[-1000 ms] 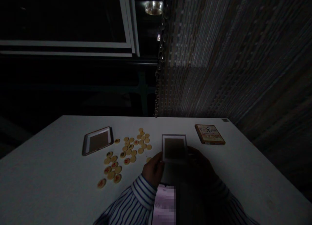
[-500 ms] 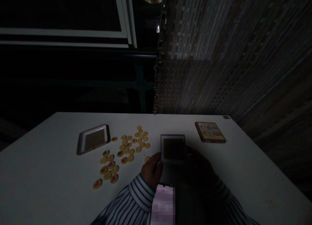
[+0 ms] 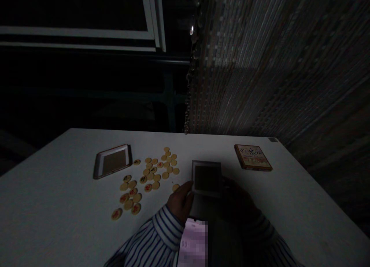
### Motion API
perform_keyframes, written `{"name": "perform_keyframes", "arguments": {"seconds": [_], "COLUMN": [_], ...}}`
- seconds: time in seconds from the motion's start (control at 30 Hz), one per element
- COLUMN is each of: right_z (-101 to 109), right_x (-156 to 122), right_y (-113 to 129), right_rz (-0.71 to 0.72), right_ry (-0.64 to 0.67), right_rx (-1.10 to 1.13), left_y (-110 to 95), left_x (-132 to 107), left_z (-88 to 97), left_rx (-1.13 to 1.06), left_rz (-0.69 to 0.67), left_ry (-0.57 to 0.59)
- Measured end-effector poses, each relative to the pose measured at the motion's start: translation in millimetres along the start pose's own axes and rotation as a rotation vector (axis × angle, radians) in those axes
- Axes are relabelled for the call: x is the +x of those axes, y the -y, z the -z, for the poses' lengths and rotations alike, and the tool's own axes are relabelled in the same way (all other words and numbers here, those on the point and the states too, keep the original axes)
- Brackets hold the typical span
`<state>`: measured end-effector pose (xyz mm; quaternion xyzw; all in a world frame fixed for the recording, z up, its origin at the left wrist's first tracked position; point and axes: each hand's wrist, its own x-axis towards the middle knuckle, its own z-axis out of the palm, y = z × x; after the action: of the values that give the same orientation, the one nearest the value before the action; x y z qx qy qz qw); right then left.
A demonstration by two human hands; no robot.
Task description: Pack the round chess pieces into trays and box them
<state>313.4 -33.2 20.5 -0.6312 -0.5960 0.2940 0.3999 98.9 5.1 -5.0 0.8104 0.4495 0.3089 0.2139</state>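
My left hand (image 3: 179, 202) grips the left edge of a small dark box tray with a pale rim (image 3: 206, 179), held just above the white table (image 3: 58, 205). My right hand (image 3: 241, 203) lies in deep shadow on the tray's right side and seems to grip it too. Several round yellow game discs (image 3: 150, 176) with red or black marks lie scattered left of the tray. A second tray-like box half (image 3: 112, 161) rests further left.
A flat brown box with a printed lid (image 3: 253, 157) lies at the table's far right. A woven curtain (image 3: 274, 66) hangs behind the table, and a dark window frame (image 3: 150, 32) is at the back left. The room is very dim.
The tray in my hands has dipped slightly lower and nearer to me. The view has shifted a little; the discs and boxes have not moved.
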Motion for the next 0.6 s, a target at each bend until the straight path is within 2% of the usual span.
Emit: {"name": "perform_keyframes", "arguments": {"seconds": [0.17,0.4,0.6], "right_z": [1.7,1.6,3.5], "right_x": [0.0,-0.6,-0.7], "right_y": [-0.6,-0.3,0.3], "right_rz": [0.028,0.047,0.02], "right_ry": [0.068,0.009,0.081], "right_rx": [-0.063,-0.159,-0.263], "left_y": [2.6,1.6,2.2], "left_x": [-1.7,-3.8,-4.3], "left_z": [1.2,2.0,1.0], "left_rx": [-0.026,-0.048,-0.032], "left_rz": [-0.001,0.011,-0.004], "left_ry": [0.011,0.018,0.016]}}
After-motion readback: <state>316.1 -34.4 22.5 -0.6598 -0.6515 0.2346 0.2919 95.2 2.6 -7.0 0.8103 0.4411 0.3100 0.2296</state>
